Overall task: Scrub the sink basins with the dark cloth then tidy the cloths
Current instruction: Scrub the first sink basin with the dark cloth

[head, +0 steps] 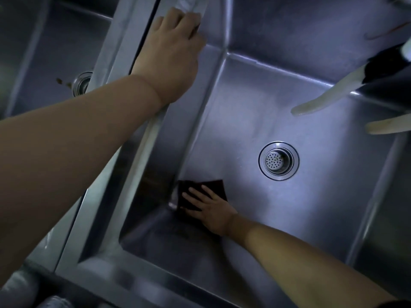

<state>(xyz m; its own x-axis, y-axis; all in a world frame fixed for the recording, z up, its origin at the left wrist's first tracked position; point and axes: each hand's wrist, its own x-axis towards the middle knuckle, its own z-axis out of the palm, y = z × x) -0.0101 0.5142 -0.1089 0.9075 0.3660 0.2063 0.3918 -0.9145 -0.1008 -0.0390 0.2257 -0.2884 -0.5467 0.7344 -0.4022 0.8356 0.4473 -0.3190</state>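
Observation:
A dark cloth [213,185] lies flat on the floor of the right steel basin [244,121], in its near-left corner. My right hand [209,207] presses on the cloth with straight, spread fingers. My left hand [171,56] rests on the steel divider [142,138] between the two basins, its fingers curled over the rim's edge beside something pale and crinkled [189,3] lying on the rim. The left basin [44,52] shows at the upper left.
The right basin's round drain strainer [278,161] sits right of the cloth. Two pale hose ends [315,103] hang in from the upper right, below a dark fitting [384,67]. The left basin's drain [81,83] has brown debris beside it.

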